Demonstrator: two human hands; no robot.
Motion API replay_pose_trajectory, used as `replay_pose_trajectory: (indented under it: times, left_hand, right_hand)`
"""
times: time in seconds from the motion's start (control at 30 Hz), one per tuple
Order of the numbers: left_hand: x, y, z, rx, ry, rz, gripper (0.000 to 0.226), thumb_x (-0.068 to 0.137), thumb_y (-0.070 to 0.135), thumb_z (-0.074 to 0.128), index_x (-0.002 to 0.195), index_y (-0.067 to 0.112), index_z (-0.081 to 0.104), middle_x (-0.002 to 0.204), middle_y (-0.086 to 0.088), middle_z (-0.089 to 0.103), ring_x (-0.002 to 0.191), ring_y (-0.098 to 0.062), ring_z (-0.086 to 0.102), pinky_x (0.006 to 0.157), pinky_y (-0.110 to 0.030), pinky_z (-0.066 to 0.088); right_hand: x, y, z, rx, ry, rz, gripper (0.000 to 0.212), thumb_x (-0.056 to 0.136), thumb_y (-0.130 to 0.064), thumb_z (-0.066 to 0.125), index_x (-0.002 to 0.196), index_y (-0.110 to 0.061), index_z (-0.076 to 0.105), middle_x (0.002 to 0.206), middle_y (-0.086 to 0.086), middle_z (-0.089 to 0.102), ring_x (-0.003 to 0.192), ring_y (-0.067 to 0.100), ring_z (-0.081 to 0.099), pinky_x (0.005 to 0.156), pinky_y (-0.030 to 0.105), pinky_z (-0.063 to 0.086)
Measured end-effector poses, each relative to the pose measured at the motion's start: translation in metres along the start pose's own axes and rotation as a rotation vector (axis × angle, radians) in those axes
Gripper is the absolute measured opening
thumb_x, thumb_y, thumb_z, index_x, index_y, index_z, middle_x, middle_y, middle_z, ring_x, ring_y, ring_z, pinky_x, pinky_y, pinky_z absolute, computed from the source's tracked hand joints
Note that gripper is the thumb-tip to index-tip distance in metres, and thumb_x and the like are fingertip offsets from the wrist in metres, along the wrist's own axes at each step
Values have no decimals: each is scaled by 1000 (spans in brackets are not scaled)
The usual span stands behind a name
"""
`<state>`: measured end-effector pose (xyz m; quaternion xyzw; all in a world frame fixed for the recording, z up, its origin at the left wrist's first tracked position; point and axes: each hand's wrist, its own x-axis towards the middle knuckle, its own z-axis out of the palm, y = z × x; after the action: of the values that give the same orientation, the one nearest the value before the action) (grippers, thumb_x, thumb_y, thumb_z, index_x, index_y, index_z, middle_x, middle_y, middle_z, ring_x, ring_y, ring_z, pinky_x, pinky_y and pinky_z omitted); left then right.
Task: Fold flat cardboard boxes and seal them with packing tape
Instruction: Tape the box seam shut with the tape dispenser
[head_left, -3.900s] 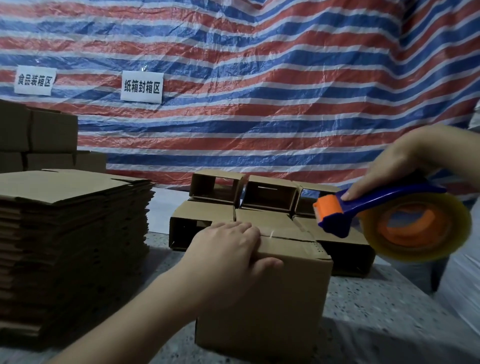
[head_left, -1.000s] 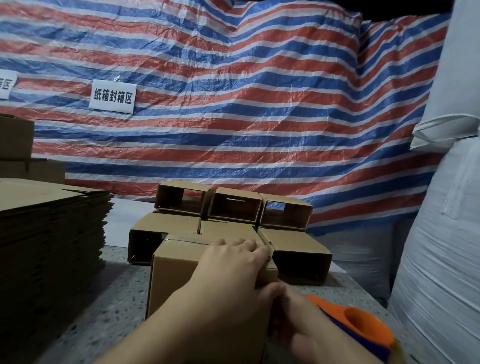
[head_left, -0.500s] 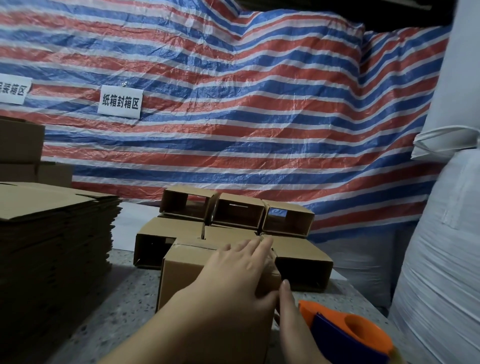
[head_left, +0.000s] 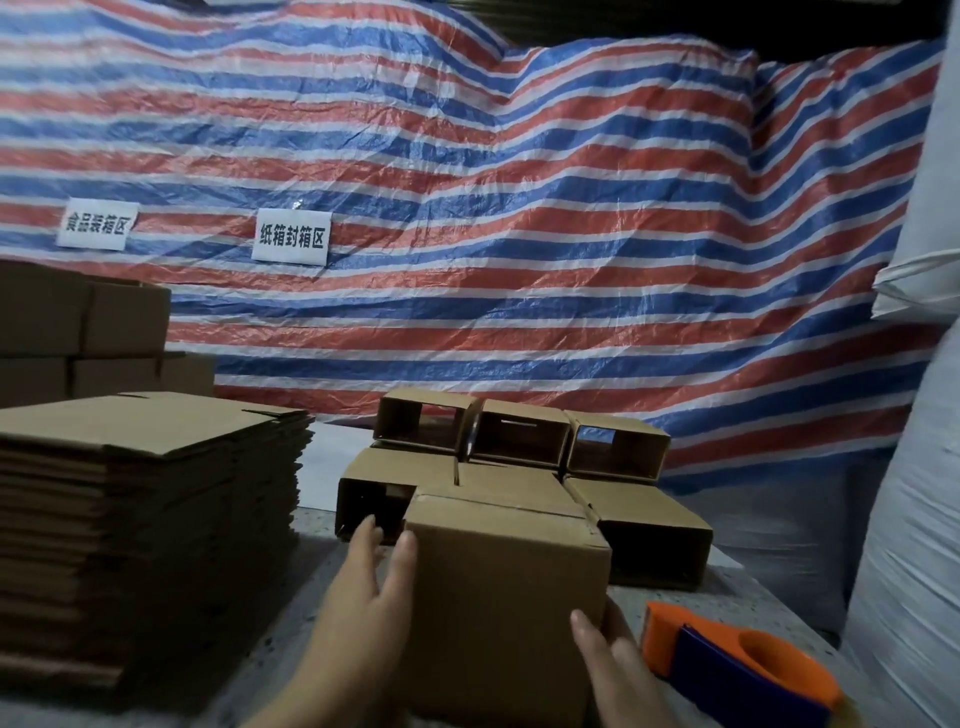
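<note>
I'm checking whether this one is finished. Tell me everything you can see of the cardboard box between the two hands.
The cardboard box is plain brown corrugated card, folded into shape and standing upright on the speckled table, in front of the open-ended boxes. Its top flaps are closed, with a seam along the top. The left hand lies against its left side, fingers straight; the right hand touches its lower right corner. Whether tape covers the seam cannot be told.

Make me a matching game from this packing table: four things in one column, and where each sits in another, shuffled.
Things:
1. flat cardboard stack
2. tape dispenser
3. folded box
4. open boxes

Places:
A. between the left hand and right hand
B. at the table's back, by the striped tarp
C. far left on the table
D. lower right, beside the right hand

Pairs: 1-C, 2-D, 3-A, 4-B
</note>
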<state>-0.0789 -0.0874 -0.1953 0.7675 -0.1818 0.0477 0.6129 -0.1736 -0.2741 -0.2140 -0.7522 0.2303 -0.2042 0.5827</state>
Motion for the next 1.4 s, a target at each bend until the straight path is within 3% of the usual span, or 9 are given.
replay_pose_trajectory:
  times: [0.1,0.37,0.47,0.57,0.67,0.77,0.93,1.13,1.4]
  left_hand:
    - [-2,0,1,-166,-54,-167,50,102,48,32,137,17,51,128,-3,59,122,-20,51,108,-42,37]
    - [18,20,-22,-75,-28,-151,25,99,45,47,111,26,57,97,11,59,87,-5,54,69,-29,42]
    - [22,5,-31,-37,-149,-288,37,99,41,51,121,14,61,104,0,65,95,-15,62,81,-31,47]
    - [16,-14,-35,-45,-173,-382,41,100,38,51,128,8,58,112,-9,64,101,-22,62,93,-34,48]
    - [8,-22,-32,-68,-79,-379,30,99,38,51,107,13,64,109,-9,64,96,-20,60,87,-33,47]
    - [3,-14,-28,-50,-22,-277,23,99,40,51,95,22,64,105,-3,65,96,-17,60,87,-32,46]
    - [51,38,-34,-236,185,-8,21,99,41,47,94,25,59,92,8,64,82,-5,59,62,-28,42]
    - [176,55,-31,-173,248,-31,39,100,44,35,113,13,54,100,-7,58,95,-23,55,75,-36,41]
    - [274,9,-20,-52,247,-75,51,103,45,32,131,8,51,120,-13,57,108,-27,53,87,-36,40]
  right_hand:
    - [-11,-11,3,63,34,42,47,99,-37,59,142,-28,42,105,-11,61,94,9,61,67,20,49]
    - [2,-51,-7,-22,86,190,64,98,-60,46,141,-12,48,125,7,60,114,26,56,99,40,45]
    - [-1,-39,-4,-85,-76,251,56,105,-53,37,140,-11,51,103,2,59,99,21,56,89,32,39]
    - [-3,-33,1,-154,-124,282,54,106,-48,37,143,-11,50,92,-1,54,116,22,58,85,18,37]
    - [-11,-26,7,-153,-109,267,57,105,-53,35,148,-18,45,126,-4,61,100,12,54,86,9,37]
    - [-11,-21,18,-148,-55,145,54,103,-58,33,145,-28,49,150,-1,49,132,17,47,108,20,27]
    - [27,-81,28,40,8,-112,64,96,-68,36,149,-32,43,146,-4,51,136,22,45,116,45,34]
    - [125,-153,63,44,27,-121,69,99,-64,37,148,-16,38,126,4,50,105,22,46,91,39,36]
    - [230,-153,108,-73,-45,-42,69,104,-55,28,161,-17,17,165,6,24,149,29,28,119,44,24]
